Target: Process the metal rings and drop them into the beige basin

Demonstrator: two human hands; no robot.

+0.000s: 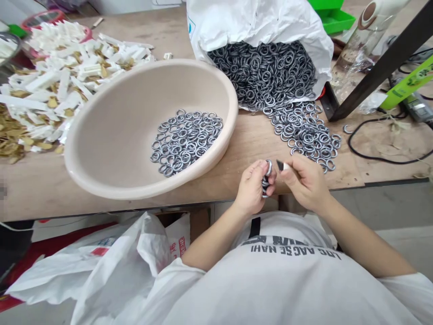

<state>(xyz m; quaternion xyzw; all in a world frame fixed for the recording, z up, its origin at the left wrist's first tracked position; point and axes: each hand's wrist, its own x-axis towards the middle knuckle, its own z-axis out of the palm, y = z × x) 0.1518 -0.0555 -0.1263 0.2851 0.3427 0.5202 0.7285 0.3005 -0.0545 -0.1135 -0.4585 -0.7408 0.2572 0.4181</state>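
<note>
At the table edge, the left hand (250, 189) pinches a short stack of metal rings (265, 181), while the right hand (304, 183) grips a white-handled tool (284, 166) with a dark tip just beside them. Beyond, a beige plastic basin (216, 85) holds loose rings (186, 142), and a white sack (257, 18) spills more rings (304, 133) onto the wooden table (246, 140).

Along the left edge of the bench (169, 36) we have a heap of white plastic pieces (64, 72) mixed with brass scraps (10, 135). Toward the far right corner we find a green tray (333, 18), a clear bottle (358, 45) and a slanting black strut (382, 63). A black cable (372, 155) loops beside a lime-green bar (409, 88). Below the near edge, we see a white sack (111, 271) against a cardboard box (199, 223).
</note>
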